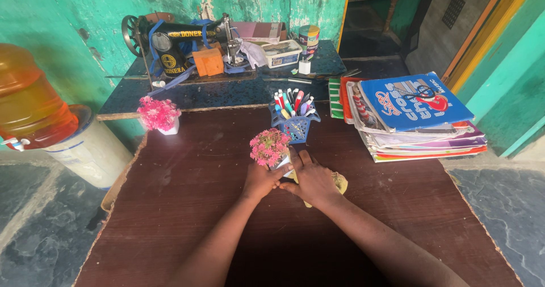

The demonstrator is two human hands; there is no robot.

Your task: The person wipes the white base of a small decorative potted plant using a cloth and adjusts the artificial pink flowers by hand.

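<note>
Pink flowers in a small white pot (271,149) stand near the middle of the dark brown table (187,207), and both hands close around the pot's base. The left hand (260,180) wraps it from the left, fingers curled together against the pot; the right hand (312,180) presses in from the right with fingers laid flat and slightly spread, resting on a yellowish cloth (339,182). Just behind the pot stands a blue plastic basket (295,127) full of pens. A second pot of pink flowers (159,115) sits well apart at the table's back left edge. To the right lies a stack of books and magazines (417,119), the top one blue with a red and white cover design. Behind, on a dark bench, stand a black sewing machine (176,43), an orange box (208,61), a flat white tub (281,53) and a round tin with a colourful label (309,40). At far left an orange water jug (28,102) lies on a white bucket (91,151).
</note>
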